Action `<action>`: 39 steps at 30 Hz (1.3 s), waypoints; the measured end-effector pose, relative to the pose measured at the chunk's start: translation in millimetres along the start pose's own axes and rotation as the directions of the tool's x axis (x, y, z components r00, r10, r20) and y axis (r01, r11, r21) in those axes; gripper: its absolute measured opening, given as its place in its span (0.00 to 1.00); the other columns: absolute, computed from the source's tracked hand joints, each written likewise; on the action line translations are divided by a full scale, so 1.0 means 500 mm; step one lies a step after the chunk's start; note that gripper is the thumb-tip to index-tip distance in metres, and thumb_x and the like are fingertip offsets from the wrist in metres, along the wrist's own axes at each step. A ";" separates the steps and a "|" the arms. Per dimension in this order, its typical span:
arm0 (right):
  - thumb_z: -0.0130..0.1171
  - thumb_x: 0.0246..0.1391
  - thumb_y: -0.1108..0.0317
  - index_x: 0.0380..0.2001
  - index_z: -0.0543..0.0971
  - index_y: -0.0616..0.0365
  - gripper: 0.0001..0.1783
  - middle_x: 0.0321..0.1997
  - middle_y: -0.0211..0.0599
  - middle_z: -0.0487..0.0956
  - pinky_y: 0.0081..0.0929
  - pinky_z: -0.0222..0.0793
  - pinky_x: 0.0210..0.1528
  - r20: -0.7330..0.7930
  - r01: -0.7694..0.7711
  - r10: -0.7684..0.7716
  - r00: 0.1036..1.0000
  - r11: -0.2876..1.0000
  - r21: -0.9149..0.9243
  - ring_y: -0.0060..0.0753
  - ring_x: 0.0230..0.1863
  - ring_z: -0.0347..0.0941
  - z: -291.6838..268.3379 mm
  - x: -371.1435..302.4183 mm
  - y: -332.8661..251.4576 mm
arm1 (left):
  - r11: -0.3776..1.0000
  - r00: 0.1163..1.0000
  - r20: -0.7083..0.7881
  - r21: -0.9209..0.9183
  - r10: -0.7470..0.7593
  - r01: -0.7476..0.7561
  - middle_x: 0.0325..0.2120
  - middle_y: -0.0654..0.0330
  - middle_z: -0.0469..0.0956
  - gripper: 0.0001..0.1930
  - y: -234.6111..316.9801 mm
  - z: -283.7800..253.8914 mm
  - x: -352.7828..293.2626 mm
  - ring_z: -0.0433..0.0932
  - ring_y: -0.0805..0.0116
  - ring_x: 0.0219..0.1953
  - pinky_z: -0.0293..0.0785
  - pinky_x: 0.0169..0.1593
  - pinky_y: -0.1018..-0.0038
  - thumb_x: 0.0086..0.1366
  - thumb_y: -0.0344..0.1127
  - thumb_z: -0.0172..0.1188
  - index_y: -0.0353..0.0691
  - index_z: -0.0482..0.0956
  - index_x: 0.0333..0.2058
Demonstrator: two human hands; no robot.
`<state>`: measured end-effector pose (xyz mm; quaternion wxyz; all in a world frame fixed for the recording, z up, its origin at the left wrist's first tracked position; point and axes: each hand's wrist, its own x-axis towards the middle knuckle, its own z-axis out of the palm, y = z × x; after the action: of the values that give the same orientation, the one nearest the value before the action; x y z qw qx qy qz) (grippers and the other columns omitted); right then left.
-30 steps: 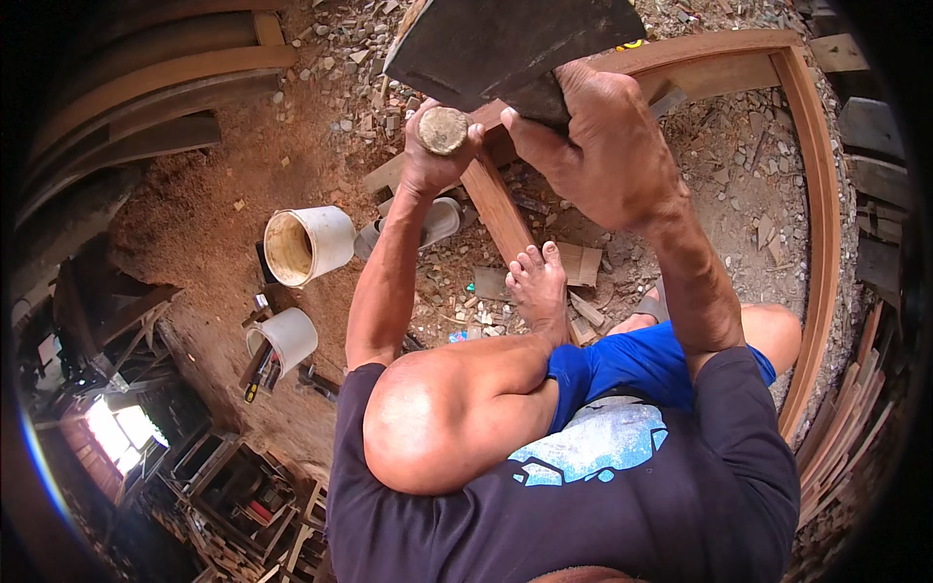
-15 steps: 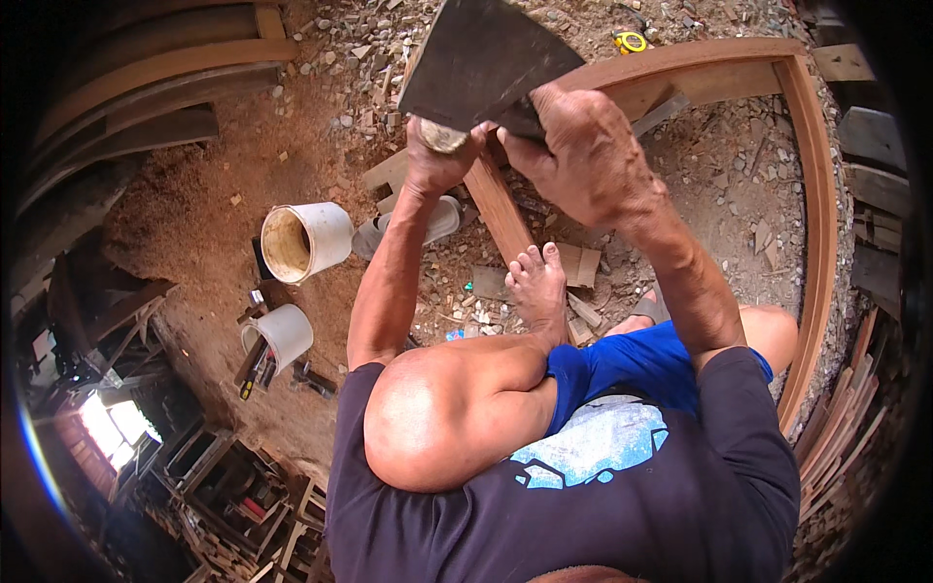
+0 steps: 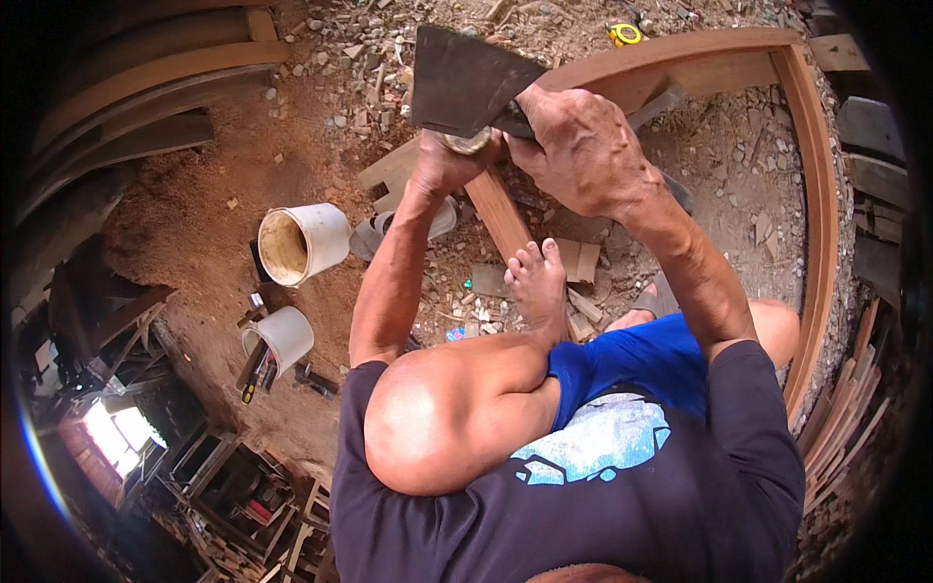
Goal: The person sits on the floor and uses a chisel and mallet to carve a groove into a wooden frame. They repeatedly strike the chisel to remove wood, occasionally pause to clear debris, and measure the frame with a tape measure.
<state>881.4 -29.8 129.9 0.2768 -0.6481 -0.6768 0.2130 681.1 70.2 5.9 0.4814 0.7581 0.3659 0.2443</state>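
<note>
A broad dark metal blade [image 3: 471, 83], flared like an axe head, is held up in front of me over a wooden beam [image 3: 498, 212]. My left hand [image 3: 449, 163] is closed around the round, pale wooden end [image 3: 468, 144] just below it. Wrapped around the narrow dark part at the blade's lower right is my right hand [image 3: 586, 151], its fingertips partly hidden. Both hands nearly touch. One bare foot [image 3: 537, 284] rests at the near end of the beam.
A reddish curved wooden frame [image 3: 821, 214] arcs around the right side. A yellow tape measure [image 3: 625, 35] lies beyond it. Two white buckets [image 3: 326, 238] [image 3: 289, 335] stand left, hand tools beside the nearer one. Wood offcuts [image 3: 581, 262], rubble and sawdust cover the ground.
The blade has moved down and slightly left and has turned, so its outline looks smaller. Both hands have dropped a little with it, keeping their grip.
</note>
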 end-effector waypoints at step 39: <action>0.67 0.62 0.62 0.42 0.80 0.61 0.14 0.32 0.56 0.84 0.48 0.80 0.41 -0.024 -0.067 0.067 0.998 0.997 -0.023 0.59 0.35 0.84 -0.036 -0.053 0.017 | 0.996 0.990 -0.107 0.044 0.088 -0.084 0.37 0.58 0.87 0.14 0.065 0.056 -0.027 0.85 0.70 0.40 0.83 0.46 0.72 0.59 0.32 0.76 0.37 0.85 0.43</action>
<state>899.8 -57.0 135.3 0.2694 -0.6760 -0.6540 0.2065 703.5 35.7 23.5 0.4349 0.7680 0.3631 0.2985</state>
